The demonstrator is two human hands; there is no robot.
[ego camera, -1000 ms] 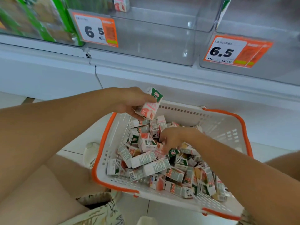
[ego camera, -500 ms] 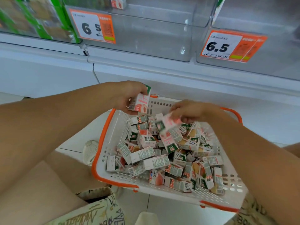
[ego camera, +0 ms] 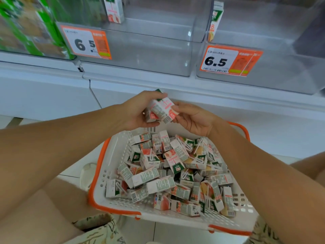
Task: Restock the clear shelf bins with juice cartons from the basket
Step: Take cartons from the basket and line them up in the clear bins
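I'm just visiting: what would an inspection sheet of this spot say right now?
Surface: pale tiled floor; the basket rests on it.
Job's things: basket full of jumbled cartons; clear bins nearly bare, one carton standing at the back.
Clutter: nothing seen.
Hands: left hand grips held cartons above the basket; right hand pinches them too.
Cables: nothing seen.
Surroundings: price tags reading 6.5; green packs in the far-left bin.
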